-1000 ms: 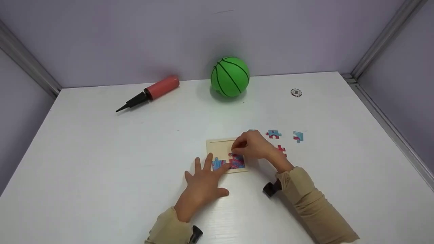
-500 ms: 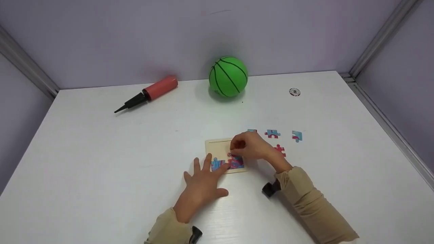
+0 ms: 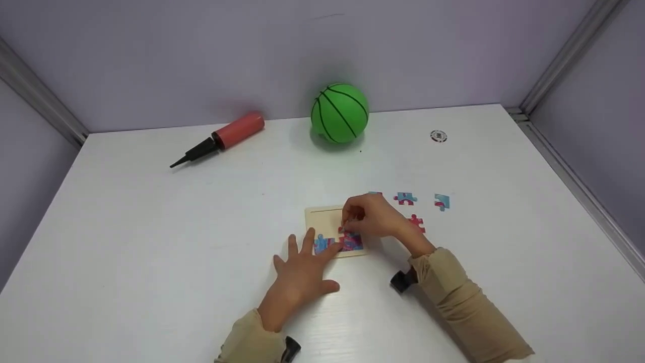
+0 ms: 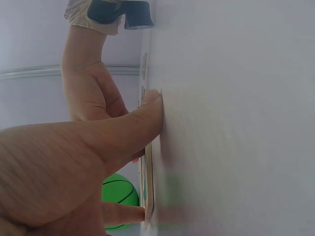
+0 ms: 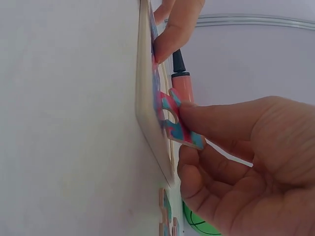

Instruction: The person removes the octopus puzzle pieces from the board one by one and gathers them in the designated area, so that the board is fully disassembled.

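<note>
A shallow wooden puzzle tray (image 3: 322, 219) lies flat on the white table. Blue and pink jigsaw pieces fill part of its near side, a bluish one (image 3: 322, 244) at the left and a purple-pink one (image 3: 353, 242) at the right. My left hand (image 3: 301, 277) lies with fingers spread, index fingertip on the pieces and another fingertip at the tray's left side. Over the tray's right part, my right hand (image 3: 374, 217) pinches a jigsaw piece (image 5: 178, 129) between thumb and fingers. In the right wrist view this piece tilts, its notched end right at the pieces in the tray.
Loose jigsaw pieces lie beyond and right of the tray, among them a blue-red one (image 3: 405, 198), a corner one (image 3: 442, 201) and a red one (image 3: 416, 223). Farther back are a green ball (image 3: 340, 114), a red hand pump (image 3: 239, 132) and a poker chip (image 3: 438, 136).
The right hand's fingers and thumb have shifted slightly with the pinched jigsaw piece above the tray. The left hand keeps its place.
</note>
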Action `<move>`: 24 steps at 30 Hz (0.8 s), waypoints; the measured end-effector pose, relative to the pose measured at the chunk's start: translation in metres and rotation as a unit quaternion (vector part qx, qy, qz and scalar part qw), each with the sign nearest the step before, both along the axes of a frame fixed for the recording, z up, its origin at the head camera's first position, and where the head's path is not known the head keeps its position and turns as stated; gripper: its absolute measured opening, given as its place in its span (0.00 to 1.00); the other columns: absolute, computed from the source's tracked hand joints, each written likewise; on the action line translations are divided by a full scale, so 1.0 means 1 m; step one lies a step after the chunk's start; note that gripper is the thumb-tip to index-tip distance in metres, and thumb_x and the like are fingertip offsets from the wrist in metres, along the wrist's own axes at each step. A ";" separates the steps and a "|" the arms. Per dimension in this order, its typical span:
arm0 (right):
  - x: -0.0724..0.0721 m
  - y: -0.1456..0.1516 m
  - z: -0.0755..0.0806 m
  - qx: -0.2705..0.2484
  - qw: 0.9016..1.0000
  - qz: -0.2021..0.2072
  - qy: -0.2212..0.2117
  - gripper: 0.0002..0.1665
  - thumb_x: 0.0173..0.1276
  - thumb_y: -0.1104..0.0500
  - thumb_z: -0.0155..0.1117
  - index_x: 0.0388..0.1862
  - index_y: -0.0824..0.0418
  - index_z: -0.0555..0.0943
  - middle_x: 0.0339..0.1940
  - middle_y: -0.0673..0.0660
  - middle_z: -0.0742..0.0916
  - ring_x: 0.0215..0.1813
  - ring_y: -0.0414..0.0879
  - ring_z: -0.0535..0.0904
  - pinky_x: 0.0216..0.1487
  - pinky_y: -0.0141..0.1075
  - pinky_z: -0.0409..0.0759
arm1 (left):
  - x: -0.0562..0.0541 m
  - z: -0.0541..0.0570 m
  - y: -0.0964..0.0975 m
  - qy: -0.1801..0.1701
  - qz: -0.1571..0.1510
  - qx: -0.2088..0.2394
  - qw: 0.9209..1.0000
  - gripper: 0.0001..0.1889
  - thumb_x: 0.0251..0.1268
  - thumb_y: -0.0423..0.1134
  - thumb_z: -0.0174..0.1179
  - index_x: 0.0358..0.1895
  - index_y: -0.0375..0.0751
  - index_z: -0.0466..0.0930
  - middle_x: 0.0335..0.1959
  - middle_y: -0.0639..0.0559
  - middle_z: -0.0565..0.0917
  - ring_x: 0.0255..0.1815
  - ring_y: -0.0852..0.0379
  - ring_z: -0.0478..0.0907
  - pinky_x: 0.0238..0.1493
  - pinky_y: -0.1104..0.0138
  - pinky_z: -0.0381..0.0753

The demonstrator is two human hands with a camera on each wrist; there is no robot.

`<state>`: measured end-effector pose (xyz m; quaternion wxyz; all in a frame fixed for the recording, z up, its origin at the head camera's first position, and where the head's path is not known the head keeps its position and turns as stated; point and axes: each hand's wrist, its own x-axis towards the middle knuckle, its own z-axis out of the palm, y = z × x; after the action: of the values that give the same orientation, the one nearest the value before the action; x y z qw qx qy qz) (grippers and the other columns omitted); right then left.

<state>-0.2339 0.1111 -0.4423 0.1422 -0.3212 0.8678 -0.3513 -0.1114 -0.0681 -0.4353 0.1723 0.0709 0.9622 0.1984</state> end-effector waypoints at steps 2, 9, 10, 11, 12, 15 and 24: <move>0.000 0.000 0.000 0.000 1.000 0.007 -0.004 0.03 0.61 0.65 0.68 0.33 0.61 0.82 0.28 0.51 0.84 0.30 0.42 0.75 0.36 0.34 0.75 | 0.000 0.000 0.000 0.001 -0.001 -0.001 1.000 0.38 0.54 0.54 0.68 0.70 0.60 0.66 0.76 0.39 0.50 0.72 0.26 0.43 0.56 0.27 0.53; -0.002 0.004 0.005 -0.035 0.998 0.013 -0.044 0.04 0.62 0.64 0.68 0.36 0.61 0.82 0.31 0.50 0.84 0.32 0.42 0.76 0.38 0.34 0.76 | 0.000 0.000 0.000 0.005 -0.001 0.001 1.000 0.38 0.53 0.54 0.69 0.70 0.60 0.66 0.76 0.38 0.50 0.72 0.26 0.43 0.55 0.27 0.52; -0.002 0.005 0.007 -0.041 0.998 0.009 -0.051 0.05 0.62 0.65 0.68 0.36 0.62 0.82 0.31 0.52 0.84 0.32 0.43 0.76 0.38 0.33 0.76 | -0.001 0.000 0.000 0.005 -0.001 0.001 1.000 0.38 0.53 0.54 0.69 0.70 0.60 0.66 0.76 0.38 0.51 0.72 0.26 0.43 0.55 0.27 0.52; -0.003 0.006 0.009 -0.048 0.997 0.003 -0.059 0.05 0.62 0.65 0.68 0.37 0.63 0.82 0.31 0.53 0.84 0.32 0.44 0.75 0.37 0.33 0.75 | -0.001 0.000 0.000 0.004 -0.001 0.002 1.000 0.38 0.53 0.54 0.69 0.70 0.60 0.66 0.76 0.38 0.50 0.72 0.26 0.43 0.56 0.27 0.52; -0.003 0.007 0.010 -0.055 0.996 -0.005 -0.067 0.05 0.62 0.66 0.67 0.38 0.64 0.82 0.31 0.53 0.83 0.32 0.44 0.75 0.35 0.33 0.75 | -0.001 0.001 0.001 0.004 -0.001 0.002 1.000 0.38 0.53 0.54 0.69 0.70 0.60 0.66 0.76 0.38 0.50 0.72 0.26 0.43 0.56 0.27 0.52; -0.003 0.009 0.014 -0.073 0.993 -0.028 -0.086 0.07 0.63 0.66 0.67 0.41 0.65 0.82 0.32 0.55 0.82 0.33 0.46 0.73 0.33 0.32 0.73 | -0.002 0.001 0.001 0.001 0.000 0.000 1.000 0.38 0.53 0.54 0.69 0.70 0.60 0.66 0.76 0.38 0.50 0.72 0.26 0.42 0.56 0.27 0.52; -0.001 0.015 0.014 -0.113 0.985 -0.057 -0.113 0.08 0.63 0.63 0.68 0.40 0.63 0.82 0.33 0.55 0.83 0.33 0.48 0.76 0.37 0.32 0.78 | 0.000 0.000 0.001 -0.002 0.000 -0.003 1.000 0.38 0.53 0.54 0.69 0.70 0.60 0.66 0.76 0.38 0.50 0.72 0.26 0.42 0.56 0.27 0.52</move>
<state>-0.2345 0.1259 -0.4286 0.1822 -0.2428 0.8180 -0.4885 -0.1118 -0.0667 -0.4357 0.1745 0.0696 0.9625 0.1955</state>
